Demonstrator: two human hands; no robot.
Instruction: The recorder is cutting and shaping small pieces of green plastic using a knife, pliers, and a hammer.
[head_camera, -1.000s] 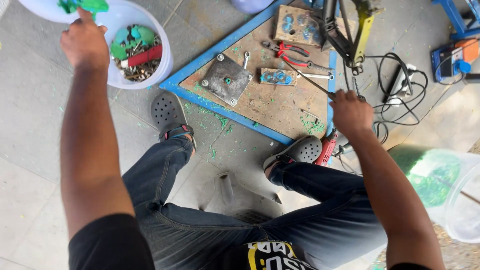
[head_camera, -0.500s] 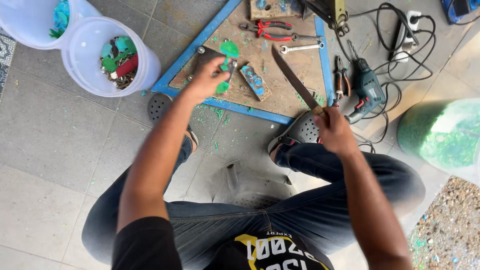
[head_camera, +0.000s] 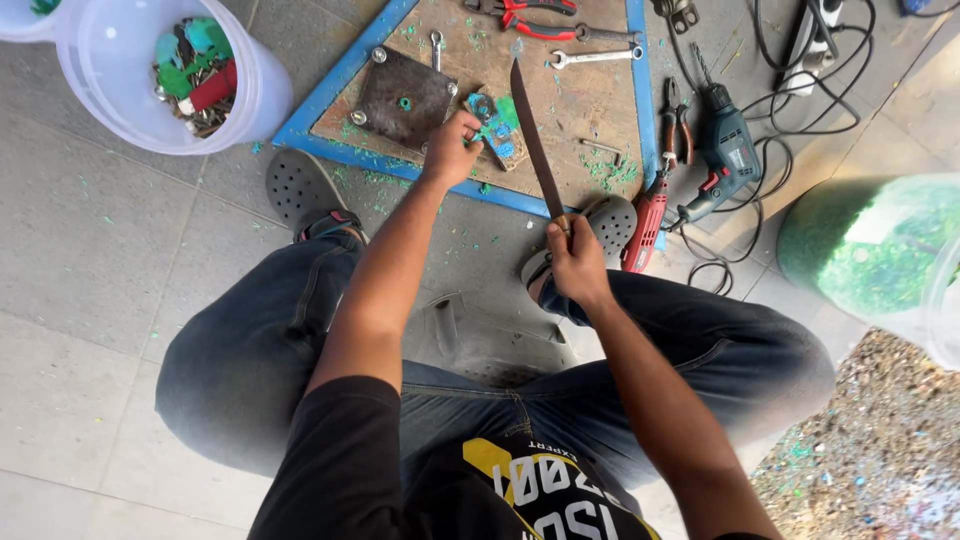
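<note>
Dull, dark steel on the long knife blade, wooden handle. Rough, scuffed wooden board, painted blue rim. Matt rusty metal plate. Translucent glossy plastic bucket. Smooth grey floor tiles.

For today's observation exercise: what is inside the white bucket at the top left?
The white bucket holds green plastic pieces, a red piece and small dark metal bits. Whatever lies beneath that pile is covered.

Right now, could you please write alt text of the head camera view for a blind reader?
A seated person's right hand holds a long knife over a blue-framed wooden board, while the left hand presses green plastic pieces on it. A bucket and drill lie nearby.
</note>
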